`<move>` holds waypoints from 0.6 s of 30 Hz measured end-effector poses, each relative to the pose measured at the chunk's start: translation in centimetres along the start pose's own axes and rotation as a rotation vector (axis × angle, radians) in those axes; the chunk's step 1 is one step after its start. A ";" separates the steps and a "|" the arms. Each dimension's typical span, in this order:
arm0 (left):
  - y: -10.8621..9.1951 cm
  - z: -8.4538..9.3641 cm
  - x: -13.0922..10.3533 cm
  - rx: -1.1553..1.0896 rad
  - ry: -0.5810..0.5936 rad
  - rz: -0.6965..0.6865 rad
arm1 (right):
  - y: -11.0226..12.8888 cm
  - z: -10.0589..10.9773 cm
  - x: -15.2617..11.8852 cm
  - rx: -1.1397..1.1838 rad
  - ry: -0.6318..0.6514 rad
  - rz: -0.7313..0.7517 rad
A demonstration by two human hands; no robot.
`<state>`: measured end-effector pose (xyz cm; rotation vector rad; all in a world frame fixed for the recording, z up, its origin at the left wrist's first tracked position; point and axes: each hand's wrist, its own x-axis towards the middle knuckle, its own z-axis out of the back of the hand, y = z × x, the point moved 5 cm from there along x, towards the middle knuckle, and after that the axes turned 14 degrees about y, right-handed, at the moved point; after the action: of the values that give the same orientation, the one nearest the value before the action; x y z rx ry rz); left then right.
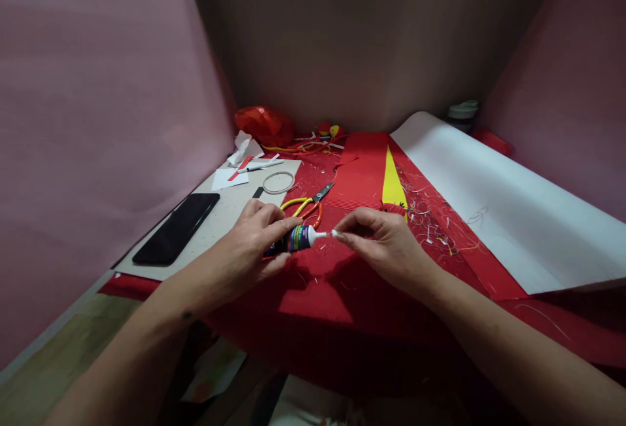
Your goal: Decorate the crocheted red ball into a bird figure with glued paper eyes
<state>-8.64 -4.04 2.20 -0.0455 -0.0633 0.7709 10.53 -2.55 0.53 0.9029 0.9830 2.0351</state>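
Observation:
My left hand (259, 237) is wrapped round a dark glue tube (299, 238) with a coloured label, held sideways with its white nozzle toward the right. A small white cap (334, 233) is pinched between the thumb and finger of my right hand (374, 238), right at the nozzle tip; whether they touch is too small to tell. Just behind the tube, scissors (313, 203) with yellow and red handles lie on the red cloth (313, 289).
A black phone (177, 229), a ring (278, 182) and a pen lie on the grey board (235, 217) at left. Red ribbed fabric (362, 171), a yellow strip (392, 181) and thread scraps lie behind my hands. A large white sheet (503, 217) covers the right side.

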 end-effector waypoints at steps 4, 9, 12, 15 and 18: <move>-0.6 0.0 0.3 -0.033 -0.009 -0.013 | -0.1 -0.2 -0.1 0.054 -0.007 -0.016; -0.9 -0.4 0.7 -0.048 -0.036 -0.018 | -0.9 -0.5 0.1 0.133 -0.006 -0.081; -1.0 -0.7 0.7 -0.099 -0.005 0.011 | -1.3 -0.7 0.2 0.113 -0.004 -0.081; -0.4 -0.7 0.5 -0.116 0.028 0.039 | -1.1 -0.8 0.3 0.030 0.030 -0.053; 1.7 -0.2 0.2 -0.085 0.020 0.105 | -0.2 0.4 -0.2 -0.148 -0.134 0.041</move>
<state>-9.69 -2.64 1.90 -0.1378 -0.0750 0.8721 11.01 -2.49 0.48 0.9732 0.7370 2.0230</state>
